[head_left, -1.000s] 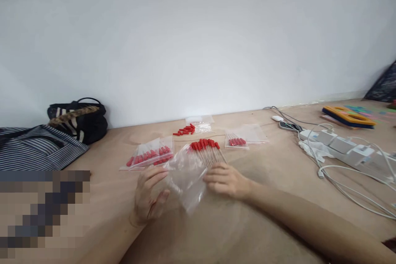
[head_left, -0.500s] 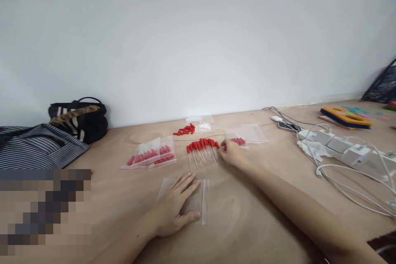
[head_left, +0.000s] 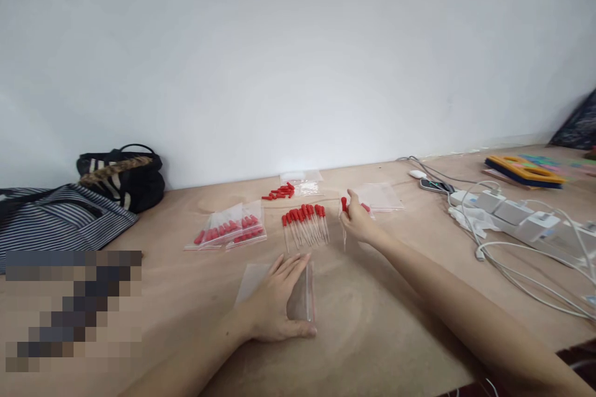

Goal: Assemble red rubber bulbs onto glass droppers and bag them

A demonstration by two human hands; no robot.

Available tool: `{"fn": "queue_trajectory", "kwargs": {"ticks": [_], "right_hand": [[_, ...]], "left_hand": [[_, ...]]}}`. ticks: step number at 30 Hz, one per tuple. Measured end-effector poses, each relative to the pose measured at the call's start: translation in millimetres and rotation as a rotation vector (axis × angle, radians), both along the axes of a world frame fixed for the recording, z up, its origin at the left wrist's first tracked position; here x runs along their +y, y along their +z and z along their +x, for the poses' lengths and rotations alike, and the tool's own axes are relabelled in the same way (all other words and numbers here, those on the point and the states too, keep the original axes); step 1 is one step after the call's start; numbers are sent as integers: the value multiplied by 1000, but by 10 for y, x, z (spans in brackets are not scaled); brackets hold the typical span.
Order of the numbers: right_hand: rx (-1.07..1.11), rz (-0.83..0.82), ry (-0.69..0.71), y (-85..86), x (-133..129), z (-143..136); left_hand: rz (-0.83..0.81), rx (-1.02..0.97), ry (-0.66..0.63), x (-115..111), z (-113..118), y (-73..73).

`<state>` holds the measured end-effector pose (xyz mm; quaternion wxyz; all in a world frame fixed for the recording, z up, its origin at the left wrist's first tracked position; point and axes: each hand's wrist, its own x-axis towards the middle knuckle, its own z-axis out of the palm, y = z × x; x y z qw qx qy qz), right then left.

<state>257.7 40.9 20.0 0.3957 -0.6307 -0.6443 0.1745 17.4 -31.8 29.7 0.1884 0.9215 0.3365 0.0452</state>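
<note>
My left hand [head_left: 279, 304] lies spread over a clear zip bag [head_left: 252, 279] near the front, its thumb past the bag's zip edge. My right hand [head_left: 357, 220] pinches a red-capped dropper [head_left: 344, 205], its thin clear tube pointing down. To the left of that hand lies a fanned row of red-capped droppers [head_left: 305, 220] on the brown surface. Bags filled with red-capped droppers [head_left: 228, 229] rest further left. Another such bag is partly hidden behind my right hand, beside a flat clear bag [head_left: 382, 196].
Loose red caps [head_left: 279, 192] and a bag of clear tubes [head_left: 307, 187] lie near the wall. White chargers and cables [head_left: 516, 217] spread at the right, below a yellow and blue tray [head_left: 524, 172]. Black [head_left: 139, 177] and striped bags [head_left: 69, 223] stand left.
My right hand has moved slightly right and up, lifting one dropper from the row's right end. My left hand has slid a little right over the bag.
</note>
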Motion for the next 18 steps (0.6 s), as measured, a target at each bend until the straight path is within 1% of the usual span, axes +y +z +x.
{"fn": "queue_trajectory", "kwargs": {"ticks": [2,4,6,8,11,15,18], "right_hand": [[237,0,70,-12,-151,41],[489,-6,127,-68,-292,18],[689,-3,128,-143,-402,-54],[823,1,99,-208,-473,-144],[906,-5,92,-256,-528,-255],[926,-70,130,-277,-573,-337],[932,-86,157,-304,-612,-389]], "left_hand": [[-20,-7,60,-7,20,-9],[-39,-17,120,-13,31,-21],[-52,-38,163,-16,35,-38],[-56,-64,187,-17,33,-58],[-45,-105,193,-15,27,-86],[-41,-132,175,-14,22,-98],[-41,-161,173,-16,20,-99]]}}
